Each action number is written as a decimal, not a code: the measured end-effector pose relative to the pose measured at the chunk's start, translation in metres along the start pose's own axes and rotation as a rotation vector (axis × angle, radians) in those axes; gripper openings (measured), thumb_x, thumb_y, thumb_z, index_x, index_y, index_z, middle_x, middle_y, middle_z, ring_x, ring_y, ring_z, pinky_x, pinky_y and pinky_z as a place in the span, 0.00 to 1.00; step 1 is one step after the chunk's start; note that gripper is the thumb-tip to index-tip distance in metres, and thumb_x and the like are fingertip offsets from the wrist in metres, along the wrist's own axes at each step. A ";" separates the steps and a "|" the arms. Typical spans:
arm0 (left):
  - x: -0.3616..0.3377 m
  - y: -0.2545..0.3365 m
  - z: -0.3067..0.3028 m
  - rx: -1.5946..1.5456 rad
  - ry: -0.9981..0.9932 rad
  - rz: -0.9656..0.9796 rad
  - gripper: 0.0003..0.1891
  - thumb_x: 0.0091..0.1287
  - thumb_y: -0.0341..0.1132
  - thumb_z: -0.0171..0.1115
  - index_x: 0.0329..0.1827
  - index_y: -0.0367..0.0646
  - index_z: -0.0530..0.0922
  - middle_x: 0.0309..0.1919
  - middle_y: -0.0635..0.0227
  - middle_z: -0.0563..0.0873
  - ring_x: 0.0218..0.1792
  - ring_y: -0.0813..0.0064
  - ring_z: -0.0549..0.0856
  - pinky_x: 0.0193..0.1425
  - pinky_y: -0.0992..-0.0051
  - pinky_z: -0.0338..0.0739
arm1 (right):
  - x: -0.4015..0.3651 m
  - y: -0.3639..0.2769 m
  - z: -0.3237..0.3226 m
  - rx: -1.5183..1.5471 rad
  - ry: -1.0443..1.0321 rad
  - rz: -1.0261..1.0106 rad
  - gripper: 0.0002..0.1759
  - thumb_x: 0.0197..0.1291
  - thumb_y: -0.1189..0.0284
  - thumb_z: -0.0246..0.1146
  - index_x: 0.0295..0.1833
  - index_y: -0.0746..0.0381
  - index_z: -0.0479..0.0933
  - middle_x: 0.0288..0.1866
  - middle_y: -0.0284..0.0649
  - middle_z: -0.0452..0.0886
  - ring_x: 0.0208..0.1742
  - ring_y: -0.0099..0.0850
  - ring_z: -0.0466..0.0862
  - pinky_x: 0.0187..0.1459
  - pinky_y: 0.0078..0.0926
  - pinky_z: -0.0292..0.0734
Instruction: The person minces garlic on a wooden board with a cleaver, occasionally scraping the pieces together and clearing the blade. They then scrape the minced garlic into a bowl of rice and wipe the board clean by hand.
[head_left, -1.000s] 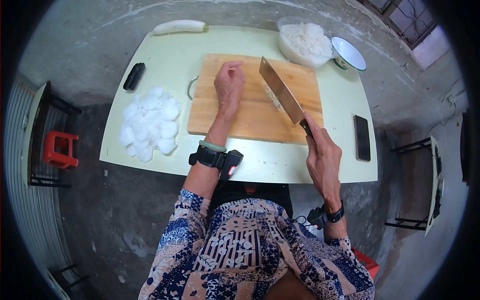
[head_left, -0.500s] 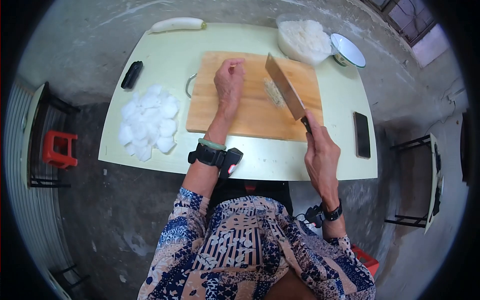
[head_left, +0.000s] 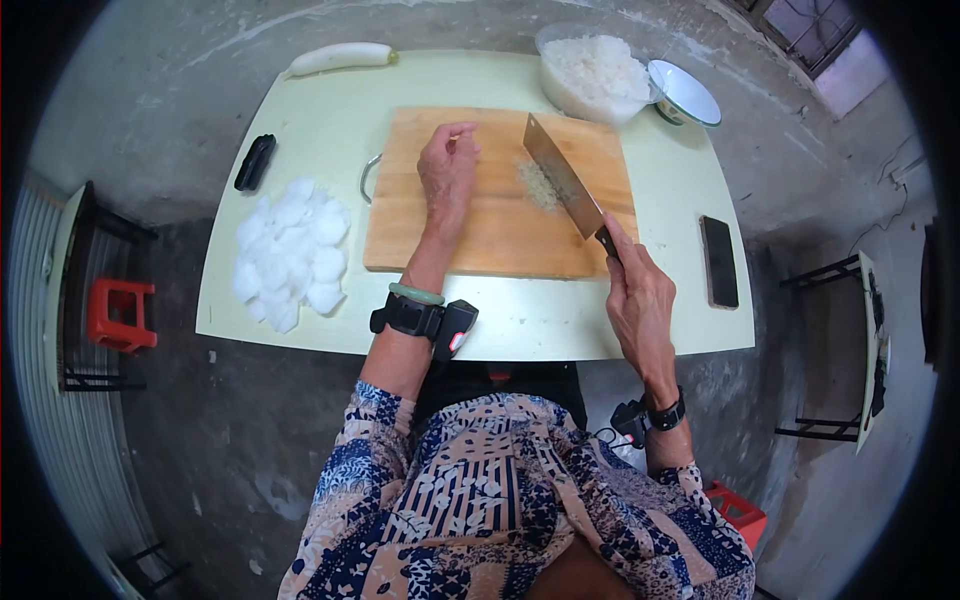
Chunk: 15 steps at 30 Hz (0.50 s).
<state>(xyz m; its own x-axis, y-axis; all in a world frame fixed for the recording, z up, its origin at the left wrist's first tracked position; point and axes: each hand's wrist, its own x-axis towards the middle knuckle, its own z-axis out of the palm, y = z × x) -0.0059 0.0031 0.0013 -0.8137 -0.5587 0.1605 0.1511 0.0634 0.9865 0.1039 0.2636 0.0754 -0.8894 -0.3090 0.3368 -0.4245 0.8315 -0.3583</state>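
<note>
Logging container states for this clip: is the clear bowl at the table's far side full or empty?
Full: white shreds are heaped high inside the clear bowl.

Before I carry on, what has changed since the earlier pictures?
The cleaver has shifted slightly right across the cutting board, so more of the chopped bits show left of its blade. Nothing was picked up or let go: the right hand still grips the handle. The left hand, the white slices and the phone stayed put.

Left hand [head_left: 447, 175] outstretched, fingers [head_left: 462, 131] loosely curled; right hand [head_left: 641, 300] also forward, gripping.
</note>
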 end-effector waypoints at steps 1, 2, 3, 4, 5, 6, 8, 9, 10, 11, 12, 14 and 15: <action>-0.001 0.001 0.000 -0.023 0.006 0.005 0.11 0.74 0.35 0.59 0.51 0.43 0.86 0.31 0.66 0.89 0.35 0.76 0.88 0.39 0.75 0.79 | 0.001 0.000 -0.002 -0.002 0.001 -0.004 0.33 0.68 0.83 0.61 0.77 0.51 0.71 0.38 0.46 0.83 0.33 0.43 0.85 0.37 0.43 0.79; -0.002 0.001 -0.001 -0.043 0.013 0.008 0.10 0.74 0.35 0.60 0.51 0.43 0.86 0.31 0.66 0.89 0.35 0.76 0.88 0.40 0.74 0.79 | 0.001 -0.001 -0.004 0.061 0.058 -0.030 0.33 0.68 0.83 0.61 0.77 0.51 0.71 0.39 0.46 0.84 0.34 0.43 0.86 0.37 0.43 0.80; -0.001 0.002 -0.002 -0.043 0.016 0.008 0.10 0.74 0.35 0.60 0.51 0.43 0.86 0.31 0.66 0.89 0.35 0.76 0.88 0.40 0.74 0.79 | 0.001 -0.002 -0.006 0.125 0.116 -0.054 0.33 0.68 0.83 0.61 0.77 0.51 0.72 0.40 0.46 0.84 0.34 0.42 0.86 0.37 0.42 0.80; -0.001 0.004 -0.003 -0.037 -0.010 -0.011 0.10 0.74 0.35 0.61 0.50 0.43 0.86 0.32 0.65 0.89 0.35 0.74 0.88 0.41 0.73 0.80 | 0.002 -0.004 -0.007 0.124 0.115 -0.055 0.33 0.68 0.83 0.61 0.77 0.51 0.72 0.40 0.46 0.84 0.34 0.42 0.86 0.37 0.42 0.80; -0.001 0.006 -0.003 -0.030 -0.038 -0.031 0.10 0.74 0.36 0.62 0.49 0.42 0.86 0.34 0.63 0.89 0.35 0.72 0.88 0.42 0.72 0.80 | 0.003 -0.006 -0.007 0.128 0.144 -0.035 0.33 0.68 0.83 0.61 0.76 0.51 0.72 0.41 0.47 0.85 0.36 0.42 0.87 0.38 0.42 0.80; -0.003 0.008 -0.003 -0.029 -0.042 -0.033 0.10 0.74 0.36 0.62 0.49 0.42 0.86 0.34 0.63 0.89 0.35 0.72 0.88 0.42 0.72 0.80 | 0.003 -0.007 -0.007 0.130 0.173 -0.013 0.32 0.67 0.83 0.61 0.76 0.52 0.72 0.42 0.47 0.85 0.37 0.42 0.87 0.38 0.42 0.81; -0.008 0.019 -0.006 0.319 -0.168 0.068 0.10 0.74 0.36 0.61 0.50 0.41 0.85 0.35 0.57 0.89 0.35 0.66 0.88 0.44 0.69 0.80 | 0.003 -0.002 -0.002 0.079 0.102 -0.003 0.32 0.67 0.83 0.61 0.76 0.52 0.72 0.43 0.48 0.86 0.38 0.43 0.88 0.39 0.42 0.81; -0.011 0.014 -0.003 0.318 -0.171 0.071 0.10 0.74 0.36 0.61 0.50 0.41 0.85 0.35 0.57 0.89 0.35 0.66 0.88 0.44 0.69 0.80 | 0.004 0.000 -0.001 0.027 0.032 -0.001 0.33 0.67 0.83 0.61 0.76 0.52 0.72 0.43 0.48 0.86 0.38 0.43 0.88 0.40 0.42 0.82; -0.014 0.001 0.004 0.411 -0.170 0.236 0.11 0.75 0.35 0.60 0.52 0.41 0.85 0.39 0.56 0.88 0.39 0.63 0.88 0.47 0.69 0.80 | 0.003 0.000 -0.002 0.027 0.037 -0.001 0.33 0.67 0.83 0.61 0.76 0.52 0.72 0.43 0.48 0.86 0.38 0.43 0.88 0.40 0.42 0.82; -0.015 0.000 0.009 0.502 -0.163 0.403 0.11 0.76 0.34 0.58 0.54 0.41 0.84 0.43 0.54 0.88 0.44 0.61 0.88 0.51 0.68 0.80 | 0.004 -0.001 -0.005 0.065 0.057 -0.011 0.33 0.67 0.83 0.61 0.76 0.52 0.72 0.43 0.48 0.86 0.38 0.44 0.88 0.40 0.43 0.81; -0.017 -0.001 0.011 0.503 -0.160 0.409 0.11 0.76 0.34 0.58 0.54 0.41 0.84 0.43 0.54 0.88 0.44 0.61 0.88 0.51 0.68 0.80 | 0.006 -0.002 -0.006 0.106 0.076 -0.022 0.33 0.67 0.83 0.61 0.77 0.52 0.71 0.42 0.49 0.85 0.37 0.45 0.87 0.40 0.43 0.81; -0.025 0.007 0.013 0.345 -0.201 0.569 0.14 0.78 0.31 0.56 0.62 0.43 0.81 0.58 0.55 0.85 0.56 0.71 0.86 0.62 0.69 0.81 | 0.006 -0.003 -0.002 0.123 0.108 -0.015 0.33 0.67 0.83 0.60 0.77 0.52 0.71 0.41 0.49 0.85 0.37 0.46 0.87 0.40 0.44 0.80; -0.025 0.012 0.013 0.343 -0.209 0.573 0.14 0.78 0.31 0.56 0.62 0.43 0.81 0.58 0.55 0.85 0.56 0.71 0.86 0.62 0.69 0.81 | 0.004 -0.002 -0.001 0.137 0.135 -0.006 0.33 0.67 0.83 0.60 0.77 0.53 0.71 0.41 0.50 0.85 0.37 0.47 0.87 0.40 0.45 0.80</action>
<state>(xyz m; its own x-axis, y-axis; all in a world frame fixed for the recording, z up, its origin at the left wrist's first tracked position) 0.0091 0.0287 0.0096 -0.7548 -0.1910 0.6276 0.4307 0.5773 0.6937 0.1015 0.2613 0.0787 -0.8600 -0.2409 0.4498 -0.4568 0.7563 -0.4683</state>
